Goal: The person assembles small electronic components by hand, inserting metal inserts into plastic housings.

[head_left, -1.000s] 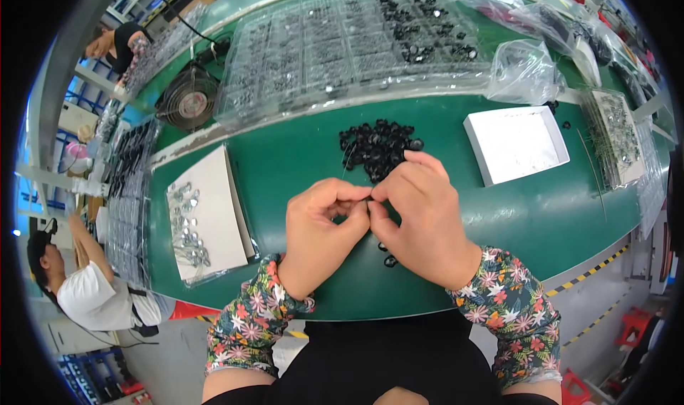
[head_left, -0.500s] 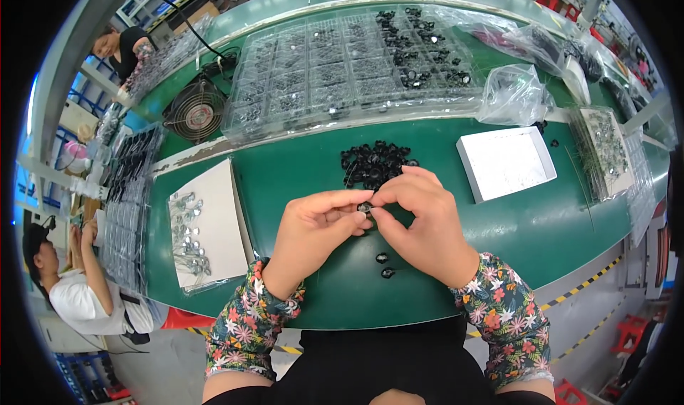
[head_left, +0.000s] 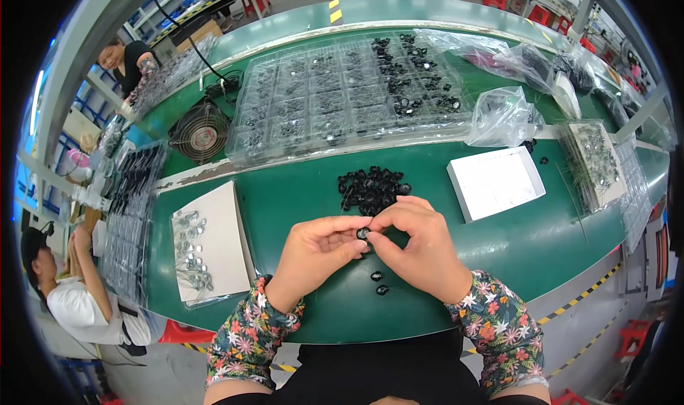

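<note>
Between my fingertips sits a small round black part (head_left: 363, 233) with a glassy, pale centre. My left hand (head_left: 318, 252) pinches it from the left with thumb and forefinger. From the other side, the thumb and forefinger of my right hand (head_left: 417, 242) close on the same part. Just beyond my fingers lies a heap of similar black parts (head_left: 371, 187). Two more black parts (head_left: 380, 283) rest on the green table nearer to me, below my hands. Fine detail of the held part is too small to make out.
A pale card with clear lens-like pieces (head_left: 214, 237) lies to the left. An open white box (head_left: 497, 184) stands to the right. Behind are a compartmented clear tray (head_left: 328, 95), a black fan (head_left: 201, 133) and a plastic bag (head_left: 501, 116). Two people (head_left: 75, 298) work at the left.
The whole view has shifted slightly, so the table appears lower. Both hands stay together on the black part, with its pale face now showing more plainly.
</note>
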Available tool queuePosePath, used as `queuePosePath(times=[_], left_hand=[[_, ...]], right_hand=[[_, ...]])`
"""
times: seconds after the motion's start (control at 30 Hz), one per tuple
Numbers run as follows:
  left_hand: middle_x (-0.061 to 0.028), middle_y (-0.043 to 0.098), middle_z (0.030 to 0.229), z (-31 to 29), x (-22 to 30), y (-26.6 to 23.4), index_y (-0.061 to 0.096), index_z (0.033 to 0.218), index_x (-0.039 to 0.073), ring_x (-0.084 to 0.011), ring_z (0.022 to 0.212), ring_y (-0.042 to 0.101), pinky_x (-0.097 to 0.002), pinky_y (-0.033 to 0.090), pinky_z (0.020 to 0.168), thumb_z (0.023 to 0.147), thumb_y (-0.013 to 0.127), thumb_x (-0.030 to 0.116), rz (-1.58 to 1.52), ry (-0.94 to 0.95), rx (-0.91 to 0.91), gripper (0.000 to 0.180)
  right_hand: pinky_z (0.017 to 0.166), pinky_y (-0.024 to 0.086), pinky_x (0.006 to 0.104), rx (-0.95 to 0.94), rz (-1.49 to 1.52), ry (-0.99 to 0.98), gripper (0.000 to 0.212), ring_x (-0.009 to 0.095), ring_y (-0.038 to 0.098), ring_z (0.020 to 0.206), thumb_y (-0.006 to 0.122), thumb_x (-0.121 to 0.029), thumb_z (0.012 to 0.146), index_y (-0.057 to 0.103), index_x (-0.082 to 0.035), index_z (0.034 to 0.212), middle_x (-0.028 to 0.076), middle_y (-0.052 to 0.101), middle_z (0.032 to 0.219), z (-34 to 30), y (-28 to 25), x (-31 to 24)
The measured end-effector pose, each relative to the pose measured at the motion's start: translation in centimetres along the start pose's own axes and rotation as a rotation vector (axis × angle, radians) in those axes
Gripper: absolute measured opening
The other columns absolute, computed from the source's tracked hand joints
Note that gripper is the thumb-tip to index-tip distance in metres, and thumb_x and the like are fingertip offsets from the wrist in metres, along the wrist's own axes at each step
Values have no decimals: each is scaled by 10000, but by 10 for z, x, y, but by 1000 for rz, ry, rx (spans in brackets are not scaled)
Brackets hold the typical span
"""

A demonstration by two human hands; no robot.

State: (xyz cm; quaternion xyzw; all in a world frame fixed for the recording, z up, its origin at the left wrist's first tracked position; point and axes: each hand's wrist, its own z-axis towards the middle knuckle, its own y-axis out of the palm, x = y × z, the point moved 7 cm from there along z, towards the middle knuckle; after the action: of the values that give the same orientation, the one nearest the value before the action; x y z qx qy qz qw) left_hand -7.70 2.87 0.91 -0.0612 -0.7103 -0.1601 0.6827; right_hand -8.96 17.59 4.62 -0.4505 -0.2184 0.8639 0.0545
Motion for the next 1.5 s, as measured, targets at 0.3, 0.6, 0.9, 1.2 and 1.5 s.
queuePosePath(times=[0.3,0.6,0.9,1.2,1.5], left_hand=[[-91,685,953,-4,-4,-2,704,1010,-25,-97,828,652,-220,527,711,853,592,-73,173,207,214,198],[-88,696,968,-5,2,6,684,1073,-14,-104,848,658,-233,539,753,866,593,-66,252,154,169,232],[-77,692,864,-6,33,-2,708,1098,70,-138,731,654,-260,530,657,794,711,-14,600,414,225,315],[-79,621,1034,-1,16,-5,654,1139,-24,-115,884,600,-241,514,798,823,661,-94,318,251,141,324],[-39,617,1017,2,-1,-9,641,1175,-12,-93,860,594,-228,503,773,860,650,-76,-10,126,135,322]], right_hand=[[902,466,417,75,-190,-8,132,257,607,667,705,-42,684,576,-61,698,46,596,678,-1,13,-5],[920,444,425,64,-178,-29,125,233,586,654,692,-49,710,570,-72,699,39,579,675,-4,13,-1],[1000,403,474,-10,-52,-21,117,225,661,768,675,-79,836,646,-70,949,48,693,872,2,10,-1],[993,420,470,59,-199,-128,114,206,647,686,726,-45,778,684,-71,881,38,673,747,0,3,-8],[1015,394,477,89,-359,-260,145,174,637,684,733,-44,732,692,-103,858,6,633,705,-1,1,-22]])
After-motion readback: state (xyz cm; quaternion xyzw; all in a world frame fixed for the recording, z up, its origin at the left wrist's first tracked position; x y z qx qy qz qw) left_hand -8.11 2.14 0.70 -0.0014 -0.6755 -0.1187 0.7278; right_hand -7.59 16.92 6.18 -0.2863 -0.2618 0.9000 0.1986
